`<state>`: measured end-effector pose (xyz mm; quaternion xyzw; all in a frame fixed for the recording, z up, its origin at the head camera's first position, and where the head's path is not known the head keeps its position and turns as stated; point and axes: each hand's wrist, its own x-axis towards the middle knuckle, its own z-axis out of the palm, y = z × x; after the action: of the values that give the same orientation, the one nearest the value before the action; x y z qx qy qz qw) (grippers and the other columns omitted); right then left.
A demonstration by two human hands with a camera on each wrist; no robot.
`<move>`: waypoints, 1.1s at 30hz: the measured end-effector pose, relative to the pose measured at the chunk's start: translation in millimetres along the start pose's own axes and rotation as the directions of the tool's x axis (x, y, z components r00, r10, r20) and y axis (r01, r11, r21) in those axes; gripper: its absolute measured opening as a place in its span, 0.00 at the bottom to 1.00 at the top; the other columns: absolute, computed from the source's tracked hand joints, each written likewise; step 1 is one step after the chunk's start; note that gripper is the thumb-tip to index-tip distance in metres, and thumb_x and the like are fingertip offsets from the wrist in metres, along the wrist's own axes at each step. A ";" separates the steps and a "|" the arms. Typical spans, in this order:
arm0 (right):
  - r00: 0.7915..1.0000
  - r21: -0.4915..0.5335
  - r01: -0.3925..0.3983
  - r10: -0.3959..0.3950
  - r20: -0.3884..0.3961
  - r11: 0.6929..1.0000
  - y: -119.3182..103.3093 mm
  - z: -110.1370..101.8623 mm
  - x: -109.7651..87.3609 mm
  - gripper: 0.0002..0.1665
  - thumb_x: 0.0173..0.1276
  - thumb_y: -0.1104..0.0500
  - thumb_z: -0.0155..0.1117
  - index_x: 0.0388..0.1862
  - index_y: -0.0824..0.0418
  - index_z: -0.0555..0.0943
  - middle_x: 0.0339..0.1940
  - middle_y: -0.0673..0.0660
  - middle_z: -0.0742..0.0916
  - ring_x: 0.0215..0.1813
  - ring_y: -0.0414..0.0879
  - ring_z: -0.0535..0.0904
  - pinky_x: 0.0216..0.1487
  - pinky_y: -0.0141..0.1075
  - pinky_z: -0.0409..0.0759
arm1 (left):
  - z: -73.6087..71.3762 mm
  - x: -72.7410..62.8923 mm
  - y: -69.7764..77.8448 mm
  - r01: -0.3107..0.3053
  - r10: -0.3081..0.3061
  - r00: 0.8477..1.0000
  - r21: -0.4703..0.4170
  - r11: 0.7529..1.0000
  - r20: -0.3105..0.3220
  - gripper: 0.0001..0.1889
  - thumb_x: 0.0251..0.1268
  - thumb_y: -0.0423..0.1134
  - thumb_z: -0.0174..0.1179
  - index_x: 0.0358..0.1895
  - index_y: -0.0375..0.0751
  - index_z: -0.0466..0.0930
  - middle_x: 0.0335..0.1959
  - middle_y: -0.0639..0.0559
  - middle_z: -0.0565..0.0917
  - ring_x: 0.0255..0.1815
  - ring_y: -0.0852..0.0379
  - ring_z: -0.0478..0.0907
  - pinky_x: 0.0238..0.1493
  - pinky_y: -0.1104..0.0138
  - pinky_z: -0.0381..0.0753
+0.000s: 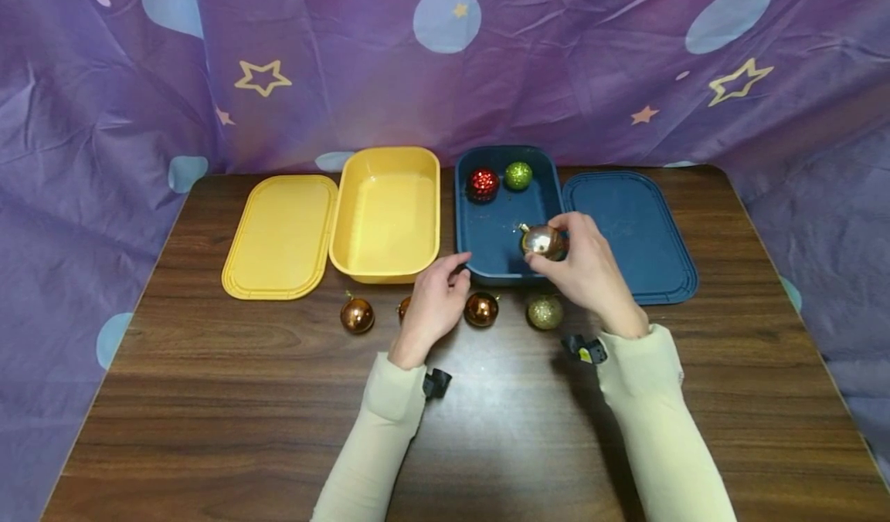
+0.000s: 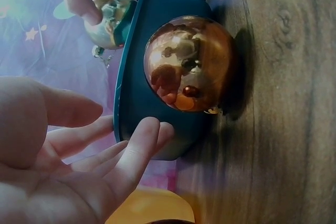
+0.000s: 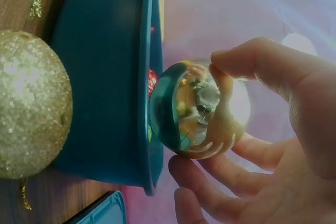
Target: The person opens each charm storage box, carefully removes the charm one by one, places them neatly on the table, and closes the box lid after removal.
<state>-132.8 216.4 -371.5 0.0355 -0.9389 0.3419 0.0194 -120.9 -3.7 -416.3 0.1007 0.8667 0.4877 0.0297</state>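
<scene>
Between thumb and fingers my right hand [image 1: 587, 263] holds a shiny gold Christmas ball [image 1: 542, 242] over the front right of the blue box [image 1: 497, 275]. Inside that box lie a red ball [image 1: 483, 184] and a green glitter ball [image 1: 518, 175]. My left hand [image 1: 436, 299] reaches to the box's front left corner, its fingers loosely extended at the rim. Close by it on the table sits a copper ball [image 1: 481, 309], large in the left wrist view. Another copper ball is mostly hidden behind the left hand. A gold glitter ball [image 3: 31, 103] stands before the box on the right.
A yellow box [image 1: 385, 271] stands left of the blue one, with a yellow lid [image 1: 281, 236] lying beside it. The blue lid [image 1: 629, 236] lies to the right. One more copper ball [image 1: 358, 315] sits in front of the yellow box. A purple cloth [image 1: 348, 66] hangs behind the table.
</scene>
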 end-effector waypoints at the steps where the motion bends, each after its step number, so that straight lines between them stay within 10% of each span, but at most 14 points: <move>1: 1.000 0.005 -0.003 0.003 0.000 1.000 0.1 -0.9 -1.1 0.31 0.60 0.56 0.68 0.56 0.69 0.69 0.52 0.68 0.75 0.51 0.60 0.71 0.48 0.52 0.73 | -0.1 -0.1 -0.1 0.002 -0.002 1.000 -0.001 1.000 0.002 0.19 0.72 0.36 0.50 0.63 0.38 0.74 0.59 0.42 0.79 0.48 0.51 0.83 0.50 0.60 0.83; 33: 0.991 0.005 -0.070 0.070 -0.112 0.998 30.3 -29.1 -45.7 0.33 0.59 0.50 0.71 0.56 0.66 0.70 0.48 0.66 0.74 0.43 0.55 0.75 0.41 0.38 0.70 | -0.4 -0.5 -1.1 0.001 -0.001 1.000 -0.030 1.000 0.016 0.19 0.72 0.35 0.51 0.63 0.38 0.74 0.58 0.42 0.79 0.47 0.51 0.84 0.48 0.59 0.83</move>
<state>-89.3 260.7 -371.4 -0.0166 -0.9368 0.3443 0.0601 -120.6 -4.7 -417.1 0.1037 0.8591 0.4998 0.0382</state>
